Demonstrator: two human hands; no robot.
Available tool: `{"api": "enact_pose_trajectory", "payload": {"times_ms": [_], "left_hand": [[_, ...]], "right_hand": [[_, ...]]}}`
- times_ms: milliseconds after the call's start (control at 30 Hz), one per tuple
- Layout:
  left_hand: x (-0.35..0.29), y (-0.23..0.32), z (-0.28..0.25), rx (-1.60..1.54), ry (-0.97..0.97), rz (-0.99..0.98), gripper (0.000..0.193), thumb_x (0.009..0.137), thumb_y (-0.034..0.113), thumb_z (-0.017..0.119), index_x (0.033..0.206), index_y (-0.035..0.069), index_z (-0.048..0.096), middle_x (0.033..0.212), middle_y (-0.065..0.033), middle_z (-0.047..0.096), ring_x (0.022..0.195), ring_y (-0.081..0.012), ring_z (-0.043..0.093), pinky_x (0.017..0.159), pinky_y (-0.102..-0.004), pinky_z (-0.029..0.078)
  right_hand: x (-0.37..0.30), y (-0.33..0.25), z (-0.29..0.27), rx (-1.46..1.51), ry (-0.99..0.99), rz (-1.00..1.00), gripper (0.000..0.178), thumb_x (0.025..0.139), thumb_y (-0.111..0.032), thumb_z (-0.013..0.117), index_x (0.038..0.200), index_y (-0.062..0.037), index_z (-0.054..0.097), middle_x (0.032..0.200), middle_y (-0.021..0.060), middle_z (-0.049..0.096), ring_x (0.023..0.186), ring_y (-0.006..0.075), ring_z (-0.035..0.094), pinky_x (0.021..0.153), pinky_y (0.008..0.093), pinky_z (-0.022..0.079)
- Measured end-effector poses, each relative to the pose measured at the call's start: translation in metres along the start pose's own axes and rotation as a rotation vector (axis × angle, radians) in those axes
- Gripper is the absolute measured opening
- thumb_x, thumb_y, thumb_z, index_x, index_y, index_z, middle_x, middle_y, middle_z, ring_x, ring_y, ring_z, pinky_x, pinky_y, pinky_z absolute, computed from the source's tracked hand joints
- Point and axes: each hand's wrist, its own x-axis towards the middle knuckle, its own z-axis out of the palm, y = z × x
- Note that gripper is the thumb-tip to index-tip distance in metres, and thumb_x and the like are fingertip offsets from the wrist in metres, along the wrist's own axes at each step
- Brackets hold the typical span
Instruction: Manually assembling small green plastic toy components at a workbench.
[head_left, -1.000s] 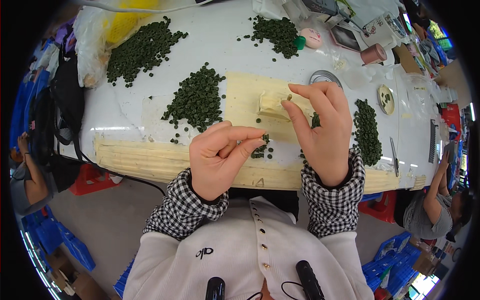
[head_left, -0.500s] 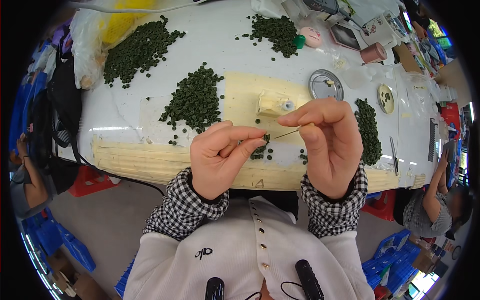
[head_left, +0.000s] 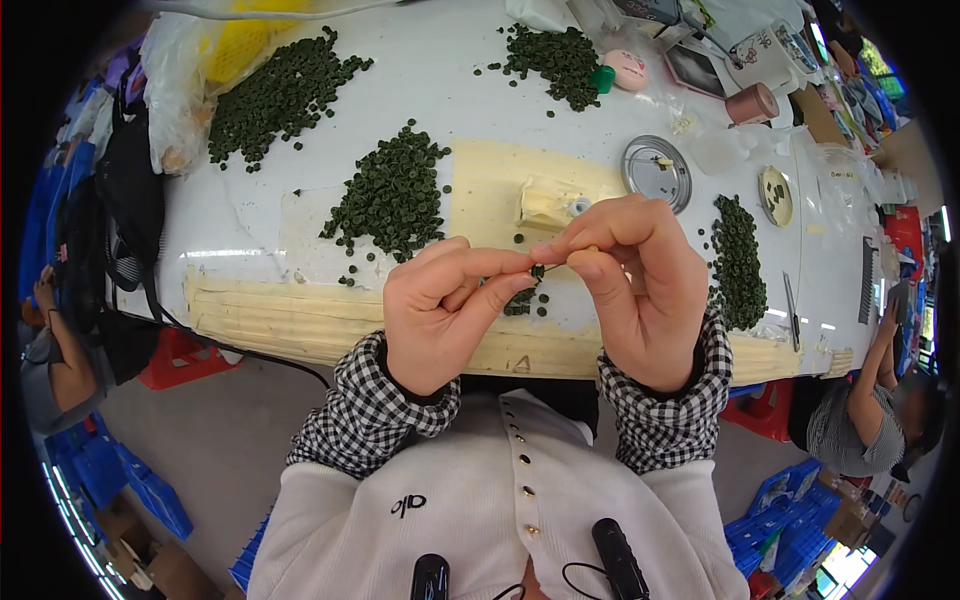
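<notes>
Over the table's near edge, my left hand (head_left: pixel 440 315) pinches a small dark green round piece (head_left: pixel 538 271) between thumb and forefinger. My right hand (head_left: pixel 645 290) is closed on a thin needle-like tool (head_left: pixel 556 266), its tip at the green piece. Whether the tip has entered the piece is hidden by the fingers. The two hands' fingertips nearly touch. Several loose green pieces lie on the table just beneath them. A larger pile of green pieces (head_left: pixel 390 195) spreads beyond my left hand, and another pile (head_left: pixel 738 262) lies right of my right hand.
Beyond my hands stands a tape-wrapped block (head_left: pixel 545 203) beside a round metal lid (head_left: pixel 656 172). More green piles (head_left: pixel 280 95) lie farther back. A knife (head_left: pixel 791 310) and a black comb (head_left: pixel 866 280) rest at the right. Other people sit at both sides.
My right hand has moved left, bringing the needle-like tool's tip to the green piece. My left hand keeps its pinch, almost unmoved.
</notes>
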Motion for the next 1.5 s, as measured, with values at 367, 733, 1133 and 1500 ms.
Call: {"api": "enact_pose_trajectory", "payload": {"times_ms": [367, 733, 1133, 1500], "left_hand": [[-0.001, -0.001, 0.002, -0.036, 0.02, -0.002, 0.019, 0.076, 0.0, 0.074, 0.094, 0.004, 0.072, 0.053, 0.0047, 0.031, 0.051, -0.0068, 0.034, 0.051, -0.0239, 0.029], [-0.003, 0.01, -0.001, -0.091, 0.109, -0.048, 0.018, 0.076, -0.002, 0.073, 0.094, 0.002, 0.072, 0.055, 0.0051, 0.032, 0.053, -0.0063, 0.031, 0.051, -0.0224, 0.028], [0.0, 0.033, -0.001, -0.01, 0.082, 0.101, 0.018, 0.076, -0.006, 0.071, 0.093, 0.001, 0.07, 0.058, 0.0041, 0.038, 0.053, -0.0046, 0.034, 0.049, -0.0211, 0.027], [0.0, 0.036, 0.009, 0.027, 0.087, 0.096, 0.02, 0.076, -0.001, 0.072, 0.095, 0.005, 0.072, 0.052, 0.0028, 0.035, 0.05, -0.0073, 0.033, 0.048, -0.024, 0.026]], "right_hand": [[0.003, 0.01, -0.008, -0.316, 0.31, 0.013, 0.01, 0.088, -0.005, 0.063, 0.089, 0.0017, 0.056, 0.082, 0.0094, 0.061, 0.069, 0.0189, 0.06, 0.066, 0.029, 0.05], [0.004, -0.006, -0.007, -0.639, 0.212, -0.087, 0.025, 0.078, -0.002, 0.068, 0.103, -0.0015, 0.063, 0.09, 0.0123, 0.059, 0.081, 0.0272, 0.056, 0.07, 0.0342, 0.046], [-0.033, -0.024, 0.006, -0.145, 0.063, 0.015, 0.032, 0.082, 0.004, 0.063, 0.114, 0.0016, 0.064, 0.093, 0.0137, 0.063, 0.078, 0.0236, 0.059, 0.068, 0.0282, 0.048], [-0.04, -0.021, -0.004, -0.011, 0.075, 0.059, 0.028, 0.084, 0.004, 0.062, 0.111, 0.0024, 0.065, 0.094, 0.0139, 0.065, 0.079, 0.0215, 0.062, 0.069, 0.0259, 0.049]]}}
